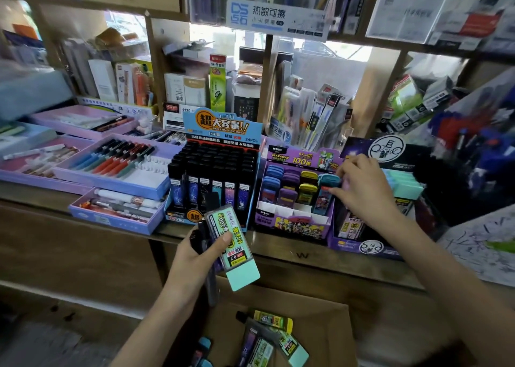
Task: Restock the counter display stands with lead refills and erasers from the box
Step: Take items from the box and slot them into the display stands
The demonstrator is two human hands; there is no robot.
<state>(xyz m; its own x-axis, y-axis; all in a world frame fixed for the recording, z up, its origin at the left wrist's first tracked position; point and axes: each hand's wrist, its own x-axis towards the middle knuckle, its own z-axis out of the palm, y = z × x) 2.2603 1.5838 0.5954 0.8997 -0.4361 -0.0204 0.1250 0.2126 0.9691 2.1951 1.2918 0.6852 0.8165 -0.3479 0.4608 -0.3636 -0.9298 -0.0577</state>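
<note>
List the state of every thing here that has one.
Left hand, grips a mint case and black cases.
Right hand, touching a blue case; grip unclear.
Box, open, cases inside.
Blue stand, looks full.
Purple stand, front row empty, rest filled.
Pen tray, about half filled.

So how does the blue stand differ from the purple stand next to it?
The blue stand looks full; the purple stand has empty front slots. The blue stand's cases are tall with black caps; the purple stand's have rounded blue, purple and yellow caps. Both sit side by side on the counter.
</note>
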